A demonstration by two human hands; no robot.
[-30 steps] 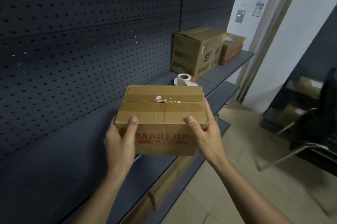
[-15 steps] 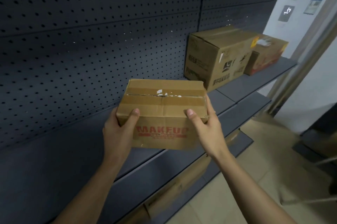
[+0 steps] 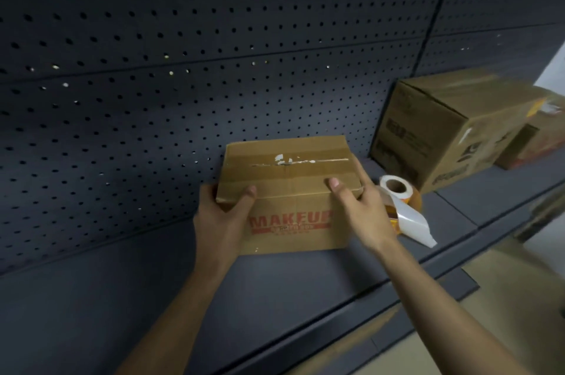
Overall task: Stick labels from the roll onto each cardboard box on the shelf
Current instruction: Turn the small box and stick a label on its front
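Note:
A small cardboard box (image 3: 293, 182) printed MAKEUP in red sits on the dark shelf (image 3: 275, 289), close to the pegboard back. My left hand (image 3: 220, 218) grips its left front corner, thumb on the top. My right hand (image 3: 360, 209) holds the right front corner, thumb on the top too. Just right of the box lies the label roll (image 3: 400, 194), with a loose strip of white backing (image 3: 412, 222) trailing toward the shelf edge.
A larger cardboard box (image 3: 443, 130) stands farther right on the shelf, with another box (image 3: 538, 136) behind it. A dark pegboard wall (image 3: 183, 69) backs the shelf. A lower shelf (image 3: 428, 292) and pale floor show beneath.
The box has moved from mid-air in front of the shelf onto the shelf surface near the pegboard. Both hands still hold it. The label roll is back in sight on the right.

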